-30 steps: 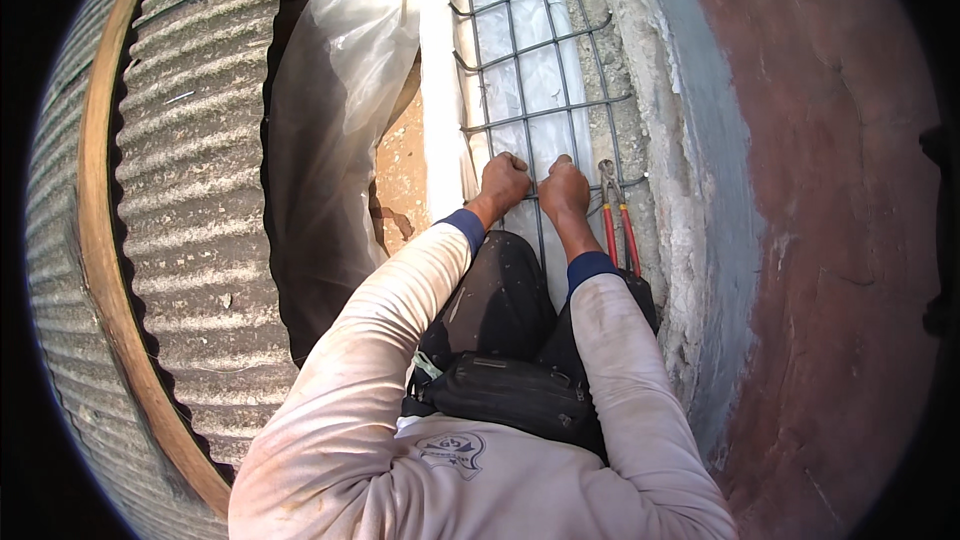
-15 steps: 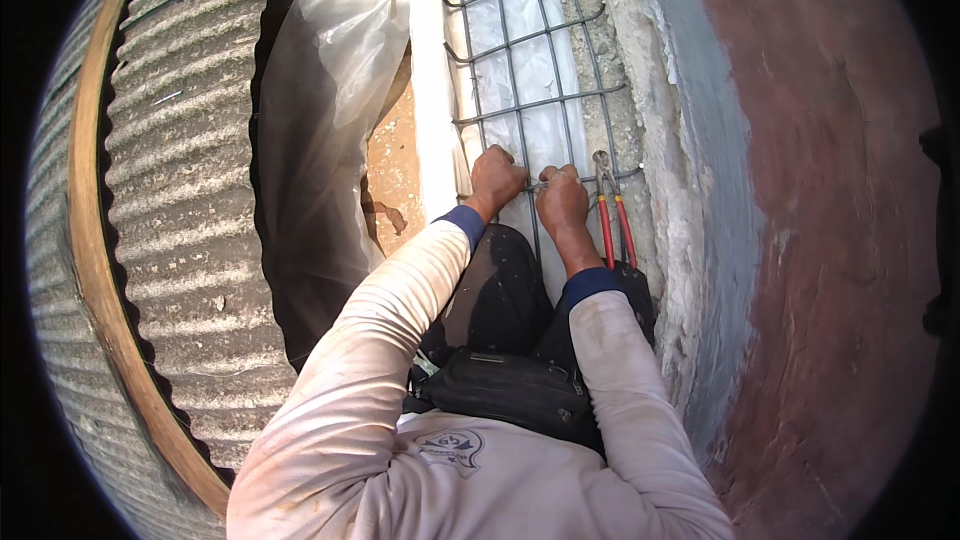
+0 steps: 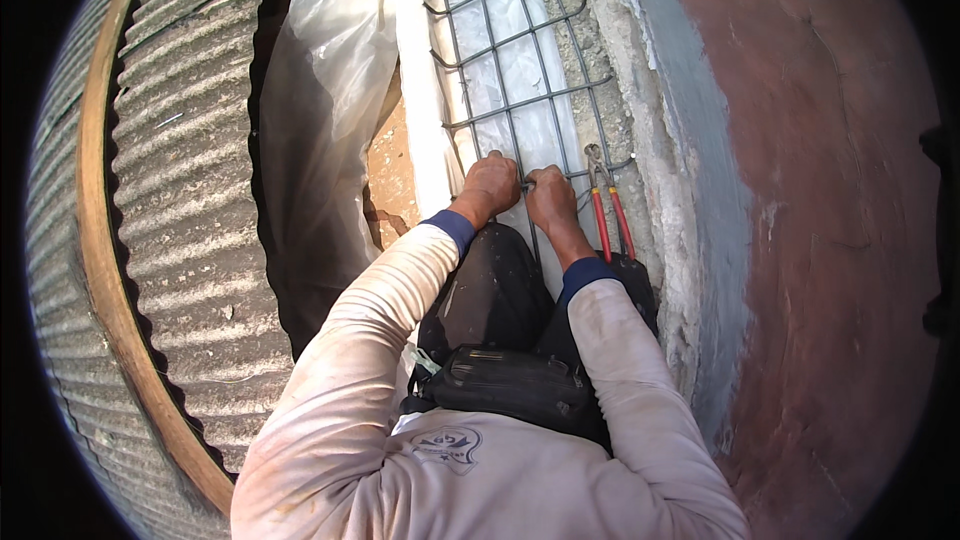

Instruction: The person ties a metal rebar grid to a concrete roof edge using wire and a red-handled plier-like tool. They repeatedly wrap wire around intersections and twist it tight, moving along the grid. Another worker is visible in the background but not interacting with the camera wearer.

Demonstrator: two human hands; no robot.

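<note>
A grid of thin steel reinforcing bars (image 3: 510, 105) runs away from me over white plastic sheeting (image 3: 553, 80). At its near part, my left hand (image 3: 490, 186) is closed, knuckles up, beside a bar crossing. My right hand (image 3: 553, 204) is closed just right of it, thumb and fingers pinched at the same crossing. Whatever lies between the fingers is hidden or too small to name. A pair of pincers (image 3: 604, 208) with red and yellow handles rests to the right of my right hand, jaws pointing away from me, near the grid's right bar.
Corrugated roofing (image 3: 190, 170) with a wooden batten (image 3: 92, 160) lies to the left. Clear plastic sheet (image 3: 325, 90) hangs beside a pale ledge edge (image 3: 418, 90). Close on the right stands a wall, grey low down (image 3: 712, 200) and reddish above (image 3: 820, 240). My knees are under the hands.
Both hands stay closed at the crossing and have drawn slightly closer together. The grid and pincers sit a little further left in the picture as the view shifted.
</note>
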